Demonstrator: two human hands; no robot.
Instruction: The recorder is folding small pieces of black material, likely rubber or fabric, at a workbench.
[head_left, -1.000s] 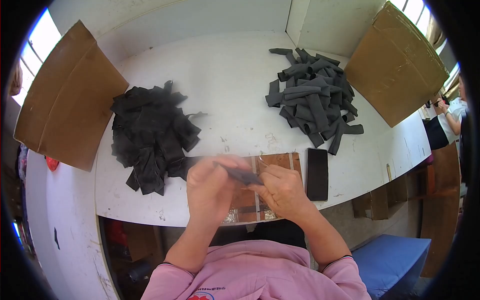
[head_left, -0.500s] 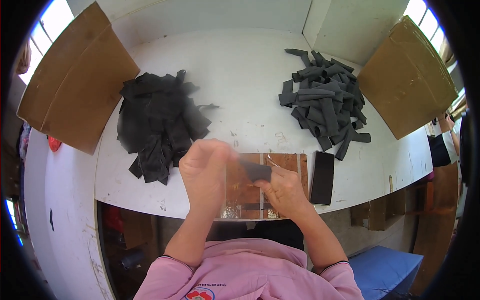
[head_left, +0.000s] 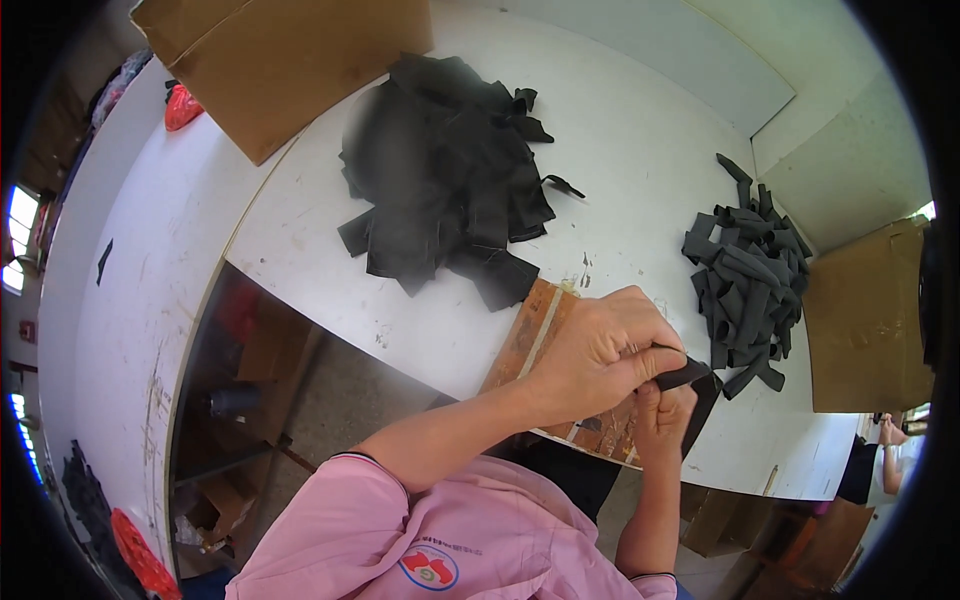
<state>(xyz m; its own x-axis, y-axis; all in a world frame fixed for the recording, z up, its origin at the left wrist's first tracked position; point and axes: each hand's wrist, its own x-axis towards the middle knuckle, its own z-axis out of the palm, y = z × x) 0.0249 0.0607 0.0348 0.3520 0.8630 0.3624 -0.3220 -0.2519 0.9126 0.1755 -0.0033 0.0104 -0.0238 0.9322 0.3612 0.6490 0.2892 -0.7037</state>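
Note:
Both hands meet over the right part of a brown taped board. A short dark fabric piece is pinched between the thumb and fingers of my left hand. My right hand is closed on the same piece, just below and to the right. Much of the fabric is hidden by the fingers. Loose black flat fabric pieces lie heaped beyond my left hand. At the far right is a pile of dark grey fabric tubes.
A dark phone lies beside my right hand, partly covered. Cardboard boxes stand at the upper left and right of the white table. A red plastic bag sits at far left. Another person shows at the right rim.
The view has swung, so the table appears tilted and shifted. My left hand has come in from the left against my right hand, and both now grip the fabric piece.

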